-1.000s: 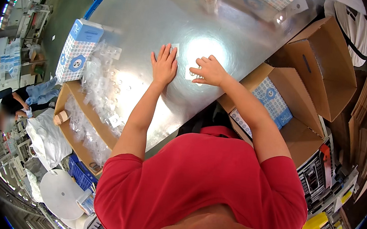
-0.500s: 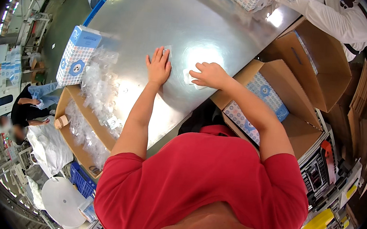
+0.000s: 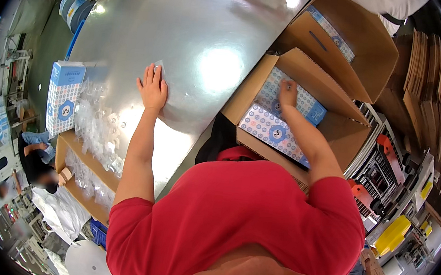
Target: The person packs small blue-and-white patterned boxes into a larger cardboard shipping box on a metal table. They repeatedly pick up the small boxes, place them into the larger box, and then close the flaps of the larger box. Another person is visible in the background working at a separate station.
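Two bare hands here: one left hand [image 3: 152, 93], one right hand [image 3: 288, 93]. One metal bench [image 3: 172, 30]. Open brown cartons on the right, I get two: one near carton [image 3: 352, 138], one far carton [image 3: 365, 61]. Two printed boxes [image 3: 264, 128] show in the near one, one flat box [image 3: 337, 39] in the far one, plus one upright box [image 3: 65, 97] on the left, so four I can see clearly. One brown tray [image 3: 61, 154]. Plastic bits [image 3: 92, 108]? Dozens, lost count lol. One white disc [image 3: 91, 264], one white sack [image 3: 62, 215]. Cardboard sheets [image 3: 421, 72]: loads, can't tell how many.
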A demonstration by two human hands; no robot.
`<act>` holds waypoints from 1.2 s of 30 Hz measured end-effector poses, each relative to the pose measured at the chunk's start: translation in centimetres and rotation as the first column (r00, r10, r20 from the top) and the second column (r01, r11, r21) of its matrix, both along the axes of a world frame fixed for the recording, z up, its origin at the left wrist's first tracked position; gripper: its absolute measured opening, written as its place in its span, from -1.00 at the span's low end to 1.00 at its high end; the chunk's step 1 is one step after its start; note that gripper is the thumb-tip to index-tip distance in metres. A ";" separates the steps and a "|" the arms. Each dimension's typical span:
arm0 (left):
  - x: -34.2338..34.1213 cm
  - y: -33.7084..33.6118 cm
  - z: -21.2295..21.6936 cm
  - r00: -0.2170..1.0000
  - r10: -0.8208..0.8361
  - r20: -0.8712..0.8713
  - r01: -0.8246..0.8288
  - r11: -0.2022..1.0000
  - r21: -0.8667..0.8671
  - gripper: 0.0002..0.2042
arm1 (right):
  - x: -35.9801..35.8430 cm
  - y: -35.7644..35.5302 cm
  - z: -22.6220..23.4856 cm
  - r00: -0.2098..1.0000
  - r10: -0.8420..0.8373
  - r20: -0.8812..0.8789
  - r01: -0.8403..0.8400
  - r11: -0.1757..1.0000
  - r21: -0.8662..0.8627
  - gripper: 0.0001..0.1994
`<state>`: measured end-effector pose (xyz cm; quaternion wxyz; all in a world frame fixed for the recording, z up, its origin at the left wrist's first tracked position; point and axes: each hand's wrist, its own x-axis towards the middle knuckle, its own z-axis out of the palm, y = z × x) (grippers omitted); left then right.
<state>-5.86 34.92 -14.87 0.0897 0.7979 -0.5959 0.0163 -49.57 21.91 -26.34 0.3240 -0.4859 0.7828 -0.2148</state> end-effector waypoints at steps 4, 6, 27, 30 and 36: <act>0.1 0.1 -0.1 1.000 0.005 0.010 -0.005 1.000 0.015 -0.52 | 8.7 -2.6 0.0 0.959 -0.280 -0.054 0.278 0.875 0.397 -0.49; 0.0 0.2 0.0 1.000 0.009 0.007 -0.009 1.000 0.025 -0.51 | 9.3 -3.0 0.0 0.898 -0.432 0.086 0.364 0.838 0.407 -0.48; -0.1 0.0 -0.1 1.000 0.008 -0.009 -0.008 1.000 -0.008 -0.53 | 3.3 0.8 1.6 0.435 0.858 0.275 -0.898 0.392 0.198 -0.74; -0.1 0.2 -0.2 1.000 0.020 -0.009 -0.020 1.000 -0.004 -0.52 | 2.7 0.6 3.0 0.436 0.849 0.299 -0.900 0.415 0.132 -0.84; -0.3 0.1 0.0 1.000 0.009 -0.002 -0.009 1.000 -0.014 -0.52 | 2.1 0.9 2.5 0.547 0.837 0.020 -0.833 0.547 -0.080 -0.74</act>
